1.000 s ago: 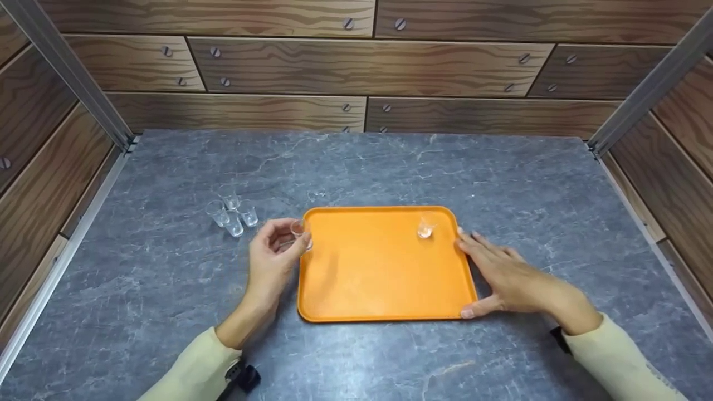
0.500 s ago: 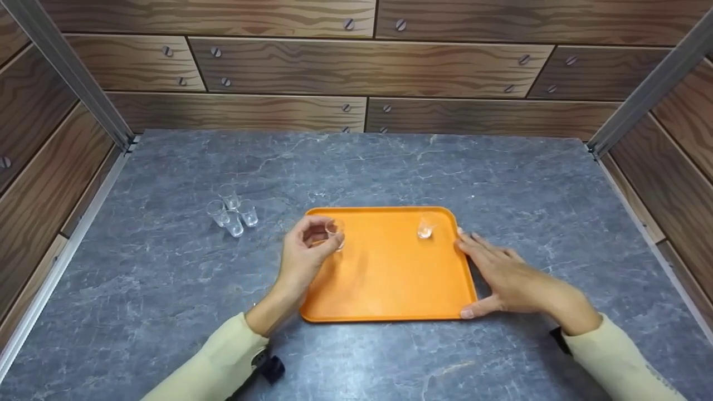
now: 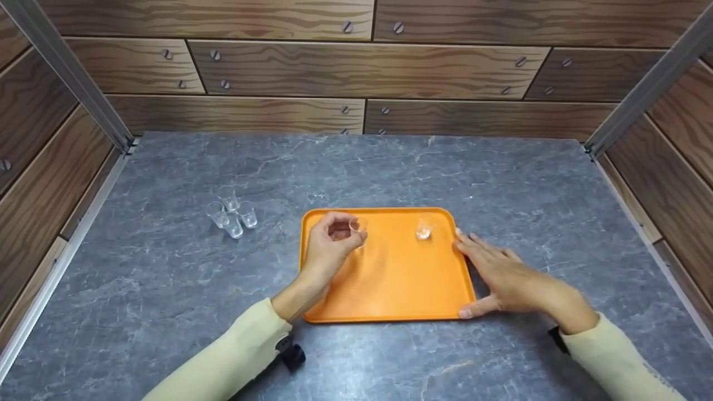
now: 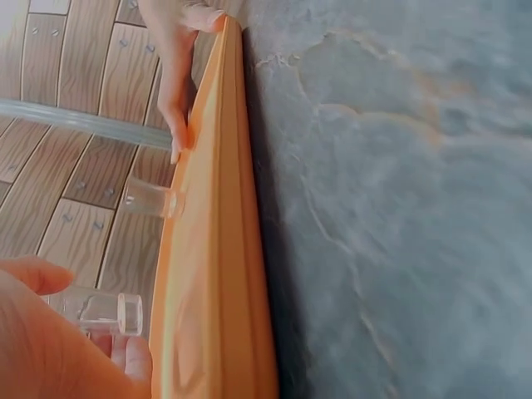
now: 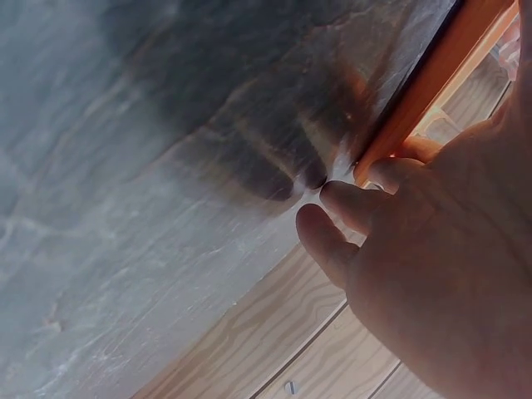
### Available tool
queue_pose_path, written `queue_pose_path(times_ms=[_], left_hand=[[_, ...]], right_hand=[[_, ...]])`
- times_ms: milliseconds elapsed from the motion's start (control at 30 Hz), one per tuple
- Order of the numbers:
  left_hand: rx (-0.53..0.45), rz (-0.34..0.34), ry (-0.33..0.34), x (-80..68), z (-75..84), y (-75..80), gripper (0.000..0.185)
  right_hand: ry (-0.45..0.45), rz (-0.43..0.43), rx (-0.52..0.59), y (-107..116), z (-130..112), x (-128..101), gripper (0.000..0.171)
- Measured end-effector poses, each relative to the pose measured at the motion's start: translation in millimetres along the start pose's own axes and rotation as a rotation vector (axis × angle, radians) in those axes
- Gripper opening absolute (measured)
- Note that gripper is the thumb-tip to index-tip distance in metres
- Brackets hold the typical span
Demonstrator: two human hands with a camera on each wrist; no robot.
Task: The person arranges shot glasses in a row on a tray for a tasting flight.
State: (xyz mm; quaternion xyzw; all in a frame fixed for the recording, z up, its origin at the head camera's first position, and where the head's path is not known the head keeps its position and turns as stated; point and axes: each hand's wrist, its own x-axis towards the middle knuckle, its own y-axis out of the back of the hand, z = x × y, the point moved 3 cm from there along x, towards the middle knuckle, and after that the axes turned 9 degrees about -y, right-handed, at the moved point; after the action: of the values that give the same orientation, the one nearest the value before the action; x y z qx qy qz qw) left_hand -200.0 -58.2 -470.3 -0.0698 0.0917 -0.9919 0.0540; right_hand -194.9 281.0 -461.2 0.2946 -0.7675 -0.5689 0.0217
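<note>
My left hand (image 3: 327, 248) pinches a small clear shot glass (image 3: 359, 225) between thumb and fingers, over the left half of the orange tray (image 3: 390, 295). In the left wrist view, the thick base of this shot glass (image 4: 129, 314) hangs above the tray's surface, clear of it. A second shot glass (image 3: 424, 229) stands on the tray near its far right corner. Along the tray's right side rests my right hand (image 3: 509, 281), fingers extended and thumb spread, with fingertips and thumb at the rim. From the right wrist, the tray's edge (image 5: 440, 83) runs beside those fingers.
Several more clear shot glasses (image 3: 234, 225) stand in a close cluster on the grey marbled table (image 3: 167, 289), left of the tray. Wood-patterned walls (image 3: 356, 67) with metal corner posts (image 3: 72, 78) enclose the back and sides.
My left hand has carried the shot glass rightward, from the tray's left edge to over its left half. The right hand and the other glasses have stayed in place.
</note>
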Motion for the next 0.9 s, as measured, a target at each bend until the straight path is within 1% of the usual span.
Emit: queue_pose_path(times_ms=[100,367,600,900], left_hand=[[-0.004,-0.003,0.014,2.3,-0.7,-7.6,0.030],[0.037,-0.025,0.019,9.1,-5.1,-24.8,0.030],[0.064,-0.035,0.032,14.6,-8.8,-35.4,0.030],[0.073,-0.051,0.049,16.5,-15.9,-45.9,0.030]], right_hand=[[0.002,0.001,0.004,0,1,0,0.130],[-0.006,-0.003,0.001,0,1,0,0.132],[-0.003,0.000,-0.001,-1,2,2,0.132],[-0.001,0.005,-0.005,-1,1,0,0.131]])
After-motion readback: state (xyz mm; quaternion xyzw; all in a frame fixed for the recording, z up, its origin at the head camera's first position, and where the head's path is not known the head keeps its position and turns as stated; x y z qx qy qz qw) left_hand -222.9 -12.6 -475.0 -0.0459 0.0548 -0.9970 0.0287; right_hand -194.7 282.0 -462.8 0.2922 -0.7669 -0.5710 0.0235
